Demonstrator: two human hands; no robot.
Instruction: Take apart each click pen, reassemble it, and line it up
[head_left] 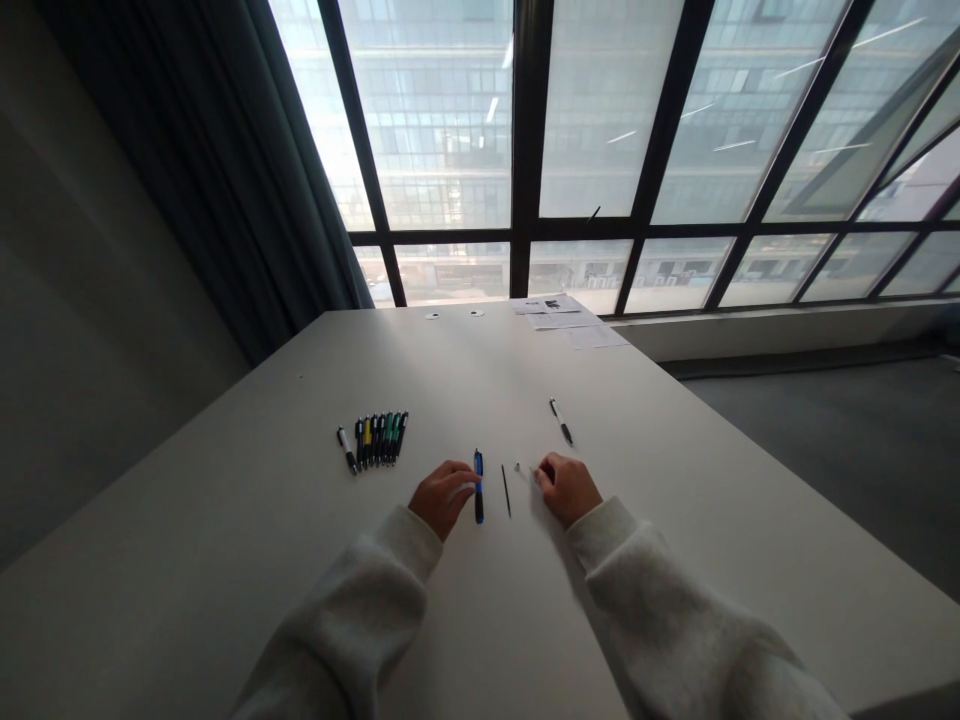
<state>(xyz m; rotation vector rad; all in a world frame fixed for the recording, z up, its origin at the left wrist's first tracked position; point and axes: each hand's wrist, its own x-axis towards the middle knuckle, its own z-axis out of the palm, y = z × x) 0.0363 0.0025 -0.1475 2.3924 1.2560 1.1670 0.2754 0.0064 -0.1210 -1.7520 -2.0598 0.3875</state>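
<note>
My left hand (442,497) rests at the middle of the white table, its thumb and fingertips closed at the side of a blue pen (478,490) with a dark grip. The pen points away from me. Just right of it lies a thin dark ink refill (506,490). Farther right is a small pale piece (517,467), too small to make out. My right hand (568,489) is beside that piece, fingers curled and pinched together low over the tabletop; whatever they hold is hidden or too tiny to name.
A row of several black, yellow and green pens (381,440) lies left, with a white pen (346,450) at its left end. Another black-and-white pen (561,422) lies beyond my right hand. Paper sheets (566,322) are at the table's far edge, near the windows.
</note>
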